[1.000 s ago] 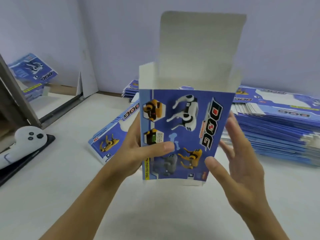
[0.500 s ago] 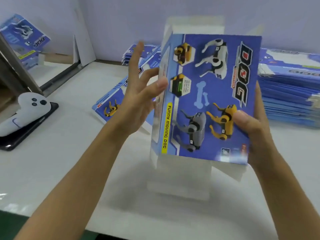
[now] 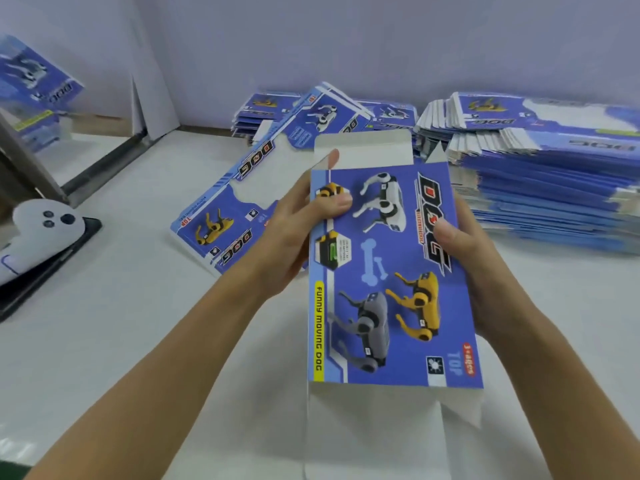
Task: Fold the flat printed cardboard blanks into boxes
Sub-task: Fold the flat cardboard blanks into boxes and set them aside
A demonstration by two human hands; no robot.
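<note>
I hold a blue printed box (image 3: 388, 278) with robot dogs on it, tilted so its big face points up at me. White flaps stick out at its far end and hang open at its near end. My left hand (image 3: 298, 223) grips the left side, thumb on the printed face. My right hand (image 3: 467, 258) grips the right side, thumb over the "DOG" lettering. A flat blank (image 3: 221, 216) lies on the white table (image 3: 104, 341) to the left of the box.
Tall stacks of flat blanks (image 3: 554, 174) fill the table's right back; smaller stacks (image 3: 263, 112) sit at the back centre. A white controller (image 3: 38, 230) rests on a dark tray at the left. A mirror leans by the left wall.
The box, upright a second ago, has been turned and tipped with its face upward. My left hand, open beside it half a second ago, now grips its left side.
</note>
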